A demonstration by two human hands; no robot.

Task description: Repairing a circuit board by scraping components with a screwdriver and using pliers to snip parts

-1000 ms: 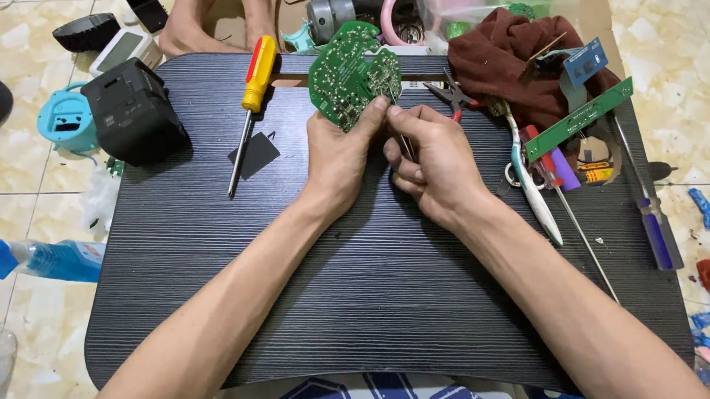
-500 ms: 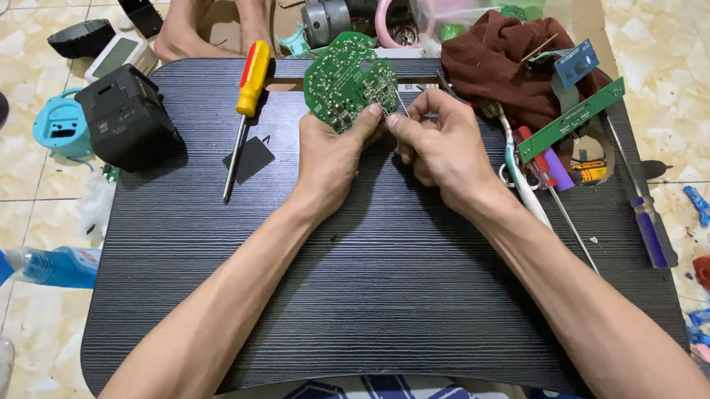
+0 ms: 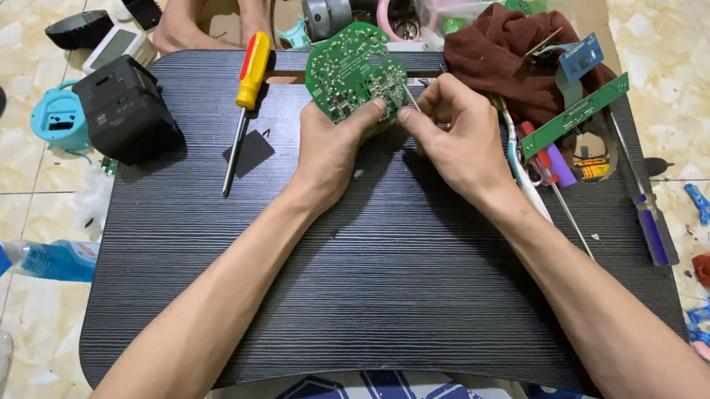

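The left hand [image 3: 332,147] gripped the round green circuit board [image 3: 351,70] by its lower edge, thumb pressed on the solder side and the other fingers closed behind it, so the board stood tilted above the far part of the black bench [image 3: 383,280]. The right hand [image 3: 460,140] had its fingers pinched shut on a thin metal tool [image 3: 412,98], whose tip touched the board's right edge; what kind of tool it was could not be told.

Against the earlier pictures little had changed. The board stayed in the same grip and at much the same place near the bench's far edge. The right hand had shifted slightly: a second before it sat lower, just beside the left hand's knuckles, and it had since come up so that its fingertips met the board's rim. The left thumb stayed on the board's face.

Nothing else had moved. The yellow-and-red screwdriver [image 3: 246,99] lay left of the board, beside a small black square [image 3: 248,152] and a black box [image 3: 126,110]. To the right lay a dark red cloth [image 3: 512,63], a long green strip board [image 3: 576,115] and a blue-handled screwdriver [image 3: 648,216]. A blue bottle [image 3: 45,259] lay on the tiled floor [image 3: 21,169] at the left.
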